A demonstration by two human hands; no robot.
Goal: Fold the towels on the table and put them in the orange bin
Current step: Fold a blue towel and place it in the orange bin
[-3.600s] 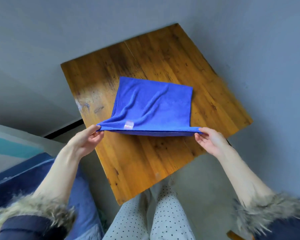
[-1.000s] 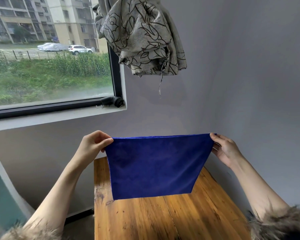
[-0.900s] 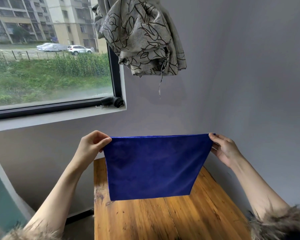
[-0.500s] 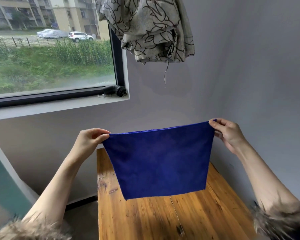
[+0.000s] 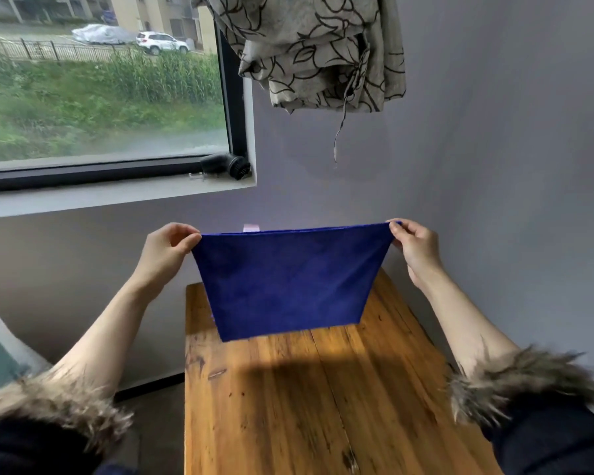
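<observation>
The left hand (image 5: pixel 167 253) pinches the blue towel's (image 5: pixel 287 282) top left corner and the right hand (image 5: pixel 414 250) pinches its top right corner; the towel hangs stretched between them, above the wooden table (image 5: pixel 323 406).

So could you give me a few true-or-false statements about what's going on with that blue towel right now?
1. Both hands pinch the blue towel by its top corners: left hand, right hand. True.
2. The towel lies flat on the wooden table. False: it hangs in the air above the table.
3. An orange bin stands on the table. False: none is in view.
4. A patterned curtain hangs bunched beside the window. True.
</observation>
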